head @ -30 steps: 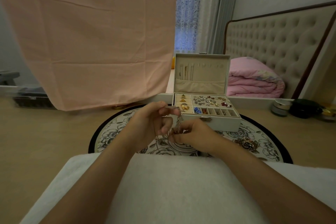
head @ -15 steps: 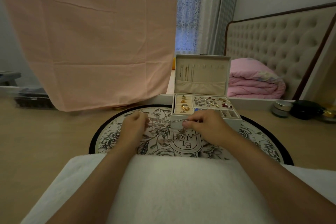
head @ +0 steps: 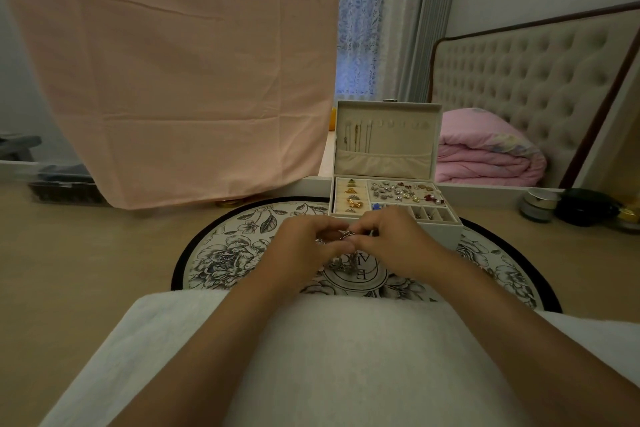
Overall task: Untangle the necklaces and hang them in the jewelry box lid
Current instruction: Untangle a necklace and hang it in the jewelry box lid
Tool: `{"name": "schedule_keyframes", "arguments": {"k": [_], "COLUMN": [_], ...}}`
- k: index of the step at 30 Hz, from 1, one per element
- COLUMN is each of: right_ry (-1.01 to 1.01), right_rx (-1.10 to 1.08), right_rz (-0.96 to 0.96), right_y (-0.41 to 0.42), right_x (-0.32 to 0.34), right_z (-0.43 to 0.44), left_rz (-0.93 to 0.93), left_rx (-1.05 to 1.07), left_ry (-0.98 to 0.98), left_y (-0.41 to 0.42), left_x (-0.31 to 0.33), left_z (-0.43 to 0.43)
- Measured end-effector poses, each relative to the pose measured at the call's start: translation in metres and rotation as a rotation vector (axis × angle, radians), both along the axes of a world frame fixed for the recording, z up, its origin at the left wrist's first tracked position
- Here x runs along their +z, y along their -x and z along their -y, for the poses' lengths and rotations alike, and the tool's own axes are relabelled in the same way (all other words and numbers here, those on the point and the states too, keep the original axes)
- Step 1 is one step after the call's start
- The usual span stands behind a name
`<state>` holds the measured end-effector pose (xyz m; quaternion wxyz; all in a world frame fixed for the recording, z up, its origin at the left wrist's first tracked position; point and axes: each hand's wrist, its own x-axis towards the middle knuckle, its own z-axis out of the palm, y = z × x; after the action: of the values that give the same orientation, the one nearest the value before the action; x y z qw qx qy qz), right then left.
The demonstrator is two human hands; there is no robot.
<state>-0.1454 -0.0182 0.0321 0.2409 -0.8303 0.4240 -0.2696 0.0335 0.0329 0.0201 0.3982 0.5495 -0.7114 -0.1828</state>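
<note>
A cream jewelry box [head: 446,229] stands open on the round floral mat [head: 228,253]. Its upright lid [head: 386,135] has a row of hooks, and a few thin chains [head: 356,137] hang at its left side. My left hand [head: 304,246] and my right hand [head: 391,239] meet just in front of the box, fingertips together. Both pinch a silver necklace [head: 344,236], whose chain loops down to the mat between the hands. Most of the chain is hidden by the fingers.
The box tray holds rings [head: 351,199] on the left and several small earrings [head: 403,192] on the right. A white towel [head: 346,357] covers my lap. Small jars [head: 538,206] and a dark case [head: 585,206] sit at the right. A pink cloth [head: 173,62] hangs behind.
My hands were apart with the chain stretched between them; now they have come together in front of the box, bunching the necklace at the fingertips.
</note>
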Motion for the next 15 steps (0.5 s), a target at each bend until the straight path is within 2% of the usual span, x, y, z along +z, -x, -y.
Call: {"name": "schedule_keyframes", "arguments": {"k": [6,9,10,12,15], "right_ry": [-0.126,-0.173,-0.180,-0.179,-0.197], "right_rx": [0.020,-0.005,-0.019,-0.034,-0.009], "right_rz": [0.043,0.075,0.083,0.082,0.064], "right_y": [-0.006,-0.001,0.001,0.005,0.004], "right_x": [-0.006,-0.005,-0.004,-0.005,-0.009], "right_z": [-0.001,-0.001,0.000,0.003,0.005], "left_rz": [0.397,0.462,0.411,0.191,-0.330], "left_rx": [-0.013,0.022,0.043,0.084,0.070], "left_ry": [-0.139,-0.146,-0.121,-0.099,-0.129], "left_y": [-0.009,-0.020,-0.023,-0.028,-0.023], "left_x": [0.018,0.016,0.013,0.006,0.002], "left_z": [0.004,0.006,0.006,0.006,0.005]}}
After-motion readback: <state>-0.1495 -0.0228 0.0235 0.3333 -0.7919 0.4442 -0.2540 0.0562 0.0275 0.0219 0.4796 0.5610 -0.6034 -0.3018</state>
